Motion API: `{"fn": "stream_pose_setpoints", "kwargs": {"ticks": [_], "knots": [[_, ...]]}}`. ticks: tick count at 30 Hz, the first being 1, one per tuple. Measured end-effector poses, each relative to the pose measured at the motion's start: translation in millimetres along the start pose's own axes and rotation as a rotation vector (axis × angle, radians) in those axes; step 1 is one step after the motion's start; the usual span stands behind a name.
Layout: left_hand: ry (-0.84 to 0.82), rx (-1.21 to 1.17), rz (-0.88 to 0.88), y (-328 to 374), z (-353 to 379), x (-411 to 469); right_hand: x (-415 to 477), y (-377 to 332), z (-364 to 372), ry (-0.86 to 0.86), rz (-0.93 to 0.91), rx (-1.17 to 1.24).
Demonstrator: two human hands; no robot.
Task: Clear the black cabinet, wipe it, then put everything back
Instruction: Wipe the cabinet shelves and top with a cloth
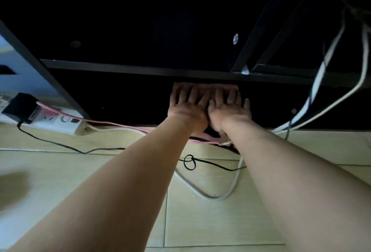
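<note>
The black cabinet (140, 69) fills the upper half of the head view, its dark lower compartment opening just above the floor. Inside that lower compartment, under the shelf edge, lies a pink cloth (230, 87). My left hand (186, 105) and my right hand (228, 107) lie side by side on it, palms down and fingers spread, pressing it against the cabinet surface. Most of the cloth is hidden under my hands; only its far edge shows. The compartments I can see hold no other objects.
A white power strip (60, 120) with a black adapter (18, 107) lies on the tiled floor at left. A pink cable (112, 123), a black cable (188, 162) and a white cable (220, 196) cross the floor under my arms. More white cables (321, 71) hang at right.
</note>
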State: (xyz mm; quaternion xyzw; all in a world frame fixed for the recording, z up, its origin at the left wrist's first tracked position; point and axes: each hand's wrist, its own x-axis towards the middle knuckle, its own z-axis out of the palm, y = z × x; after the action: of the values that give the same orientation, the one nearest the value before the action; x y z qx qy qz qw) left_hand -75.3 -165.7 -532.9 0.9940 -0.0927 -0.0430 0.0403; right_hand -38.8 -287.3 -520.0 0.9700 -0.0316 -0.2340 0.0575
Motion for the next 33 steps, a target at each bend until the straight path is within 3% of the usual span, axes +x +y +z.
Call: {"fn": "stream_pose_setpoints", "kwargs": {"ticks": [4, 8, 13, 15, 18, 22, 25, 33], "knots": [[-0.084, -0.012, 0.079, 0, -6, -14, -17, 4, -6, -0.062, 0.042, 0.004], [-0.329, -0.105, 0.110, -15, -23, -17, -21, 10, -14, -0.103, 0.070, -0.023], [-0.346, -0.007, 0.171, -1, -13, -17, -26, 15, -23, -0.132, 0.212, -0.176], [-0.348, 0.000, 0.167, 6, -9, -13, -32, 14, -22, -0.068, 0.238, -0.194], [-0.367, -0.009, 0.192, 4, -7, -8, -38, -3, -15, 0.046, 0.128, 0.040], [-0.250, -0.076, 0.282, -14, -11, -13, -37, -18, -3, -0.010, 0.090, 0.453], [-0.166, -0.164, 0.266, -25, -11, -18, -31, -22, 2, -0.024, 0.138, 0.494], [-0.286, -0.027, 0.259, 7, -10, -1, -13, 4, 1, -0.045, 0.235, 0.430]]}}
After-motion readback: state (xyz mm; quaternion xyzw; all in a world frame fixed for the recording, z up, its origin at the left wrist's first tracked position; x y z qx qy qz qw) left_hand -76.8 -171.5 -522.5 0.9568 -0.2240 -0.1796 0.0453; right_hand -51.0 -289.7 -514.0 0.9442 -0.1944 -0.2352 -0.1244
